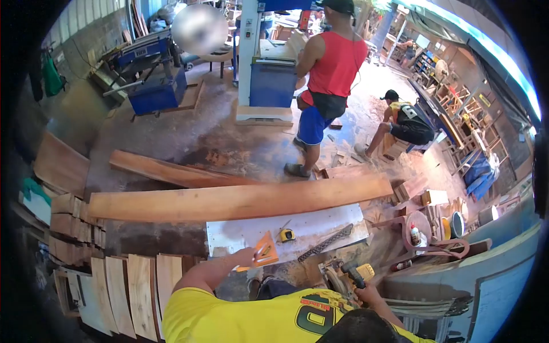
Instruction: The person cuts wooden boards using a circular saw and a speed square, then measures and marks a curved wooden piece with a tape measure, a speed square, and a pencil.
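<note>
My left hand [246,258] grips an orange triangular square [265,251] at the near edge of a white work surface [229,231]. Lower right, my right hand [368,293] is closed around the black handle of a circular saw [337,275], which has a yellow part. A yellow tape measure [287,235] lies on the white surface, with a dark patterned strip [326,243] to its right. Across the far side of that surface stretches a long wooden board [240,201], reaching well past its left end.
Another plank [171,170] lies behind the board. Upright boards [141,291] and stacked wood [71,223] are at left. Beyond, a person in red [337,66] stands by a blue machine [272,83]; another person [406,120] sits at right. Bottles [416,234] and containers [456,224] are nearer.
</note>
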`<state>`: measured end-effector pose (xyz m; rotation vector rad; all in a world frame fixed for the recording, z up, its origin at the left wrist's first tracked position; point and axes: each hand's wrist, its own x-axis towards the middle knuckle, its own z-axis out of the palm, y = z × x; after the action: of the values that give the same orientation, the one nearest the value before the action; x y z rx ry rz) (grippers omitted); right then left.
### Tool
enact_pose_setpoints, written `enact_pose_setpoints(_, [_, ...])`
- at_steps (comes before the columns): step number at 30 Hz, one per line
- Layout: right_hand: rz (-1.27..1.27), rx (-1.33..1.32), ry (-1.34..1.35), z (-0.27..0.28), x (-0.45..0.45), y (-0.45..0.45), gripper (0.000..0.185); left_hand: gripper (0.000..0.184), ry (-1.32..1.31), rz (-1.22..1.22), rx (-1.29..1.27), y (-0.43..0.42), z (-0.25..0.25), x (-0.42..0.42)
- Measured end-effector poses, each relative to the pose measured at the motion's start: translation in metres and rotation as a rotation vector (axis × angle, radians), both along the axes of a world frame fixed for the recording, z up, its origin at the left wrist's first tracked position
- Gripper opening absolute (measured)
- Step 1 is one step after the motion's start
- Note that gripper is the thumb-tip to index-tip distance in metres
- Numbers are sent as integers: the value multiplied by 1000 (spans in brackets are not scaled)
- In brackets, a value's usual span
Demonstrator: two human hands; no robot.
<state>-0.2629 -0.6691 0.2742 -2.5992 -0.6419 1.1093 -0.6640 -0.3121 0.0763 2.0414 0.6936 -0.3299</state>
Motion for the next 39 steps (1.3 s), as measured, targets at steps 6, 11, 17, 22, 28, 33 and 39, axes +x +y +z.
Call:
enact_pose_setpoints(6, [249,135,-240,-23,64,-42,33,36,-101,262,93,-105,51,130])
enact_pose_setpoints(11, [13,207,189,-31,123,-94,48,39,-59,322,164,-157,79,177])
enact_pose_setpoints(17, [-153,139,215,-85,167,-180,56,39,141,374,230,-171,109,167])
enact_pose_setpoints(22, [-238,-11,146,-99,202,-216,42,41,312,396,183,-169,102,167])
enact_pose_setpoints(28, [-609,73,288,-88,233,-244,18,40,337,303,240,-147,67,249])
enact_pose_setpoints(33, [-660,21,258,-79,288,-253,20,37,271,149,242,-105,33,393])
enact_pose_setpoints(39, [-590,2,29,-26,373,-198,19,33,160,39,286,-47,50,589])
